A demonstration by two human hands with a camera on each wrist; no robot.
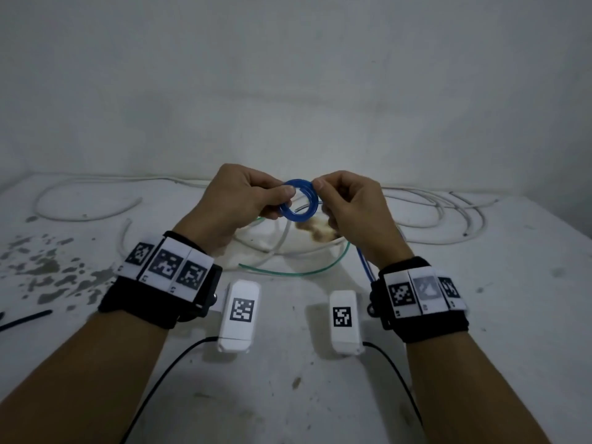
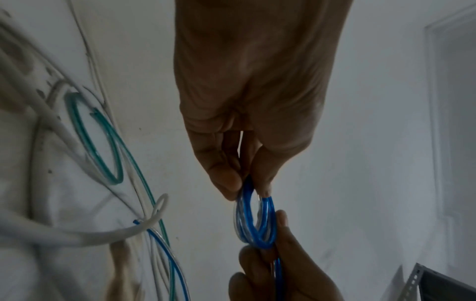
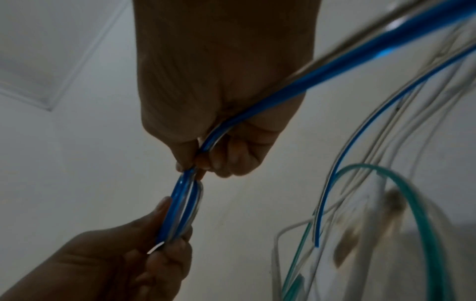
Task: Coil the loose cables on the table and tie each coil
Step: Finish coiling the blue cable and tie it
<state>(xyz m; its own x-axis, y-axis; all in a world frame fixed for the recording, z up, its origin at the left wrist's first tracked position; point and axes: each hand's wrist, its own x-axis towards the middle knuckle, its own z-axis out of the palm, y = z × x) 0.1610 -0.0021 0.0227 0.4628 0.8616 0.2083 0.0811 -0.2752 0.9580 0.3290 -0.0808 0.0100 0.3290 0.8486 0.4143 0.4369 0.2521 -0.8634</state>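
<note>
A small coil of blue cable (image 1: pixel 299 200) (image 2: pixel 257 224) (image 3: pixel 180 205) hangs above the table between both hands. My left hand (image 1: pixel 282 195) (image 2: pixel 247 189) pinches its left side with thumb and fingers. My right hand (image 1: pixel 317 189) (image 3: pixel 195 169) pinches its upper right side, and the blue cable's loose tail (image 1: pixel 365 264) (image 3: pixel 322 75) runs back through that palm past the wrist. Below the hands a green cable (image 1: pixel 288 272) (image 2: pixel 103 146) (image 3: pixel 412 203) and several white cables (image 1: pixel 442 216) (image 2: pixel 77 238) lie loose on the white table (image 1: pixel 288 395).
Two white tagged boxes (image 1: pixel 240 315) (image 1: pixel 344 317) with black leads sit near the front. A black strip (image 1: pixel 25 318) lies at the left edge. Dark flecks (image 1: pixel 48 264) mark the left of the table and a brown stain (image 1: pixel 317 229) lies under the hands. A white wall (image 1: pixel 288 75) stands behind.
</note>
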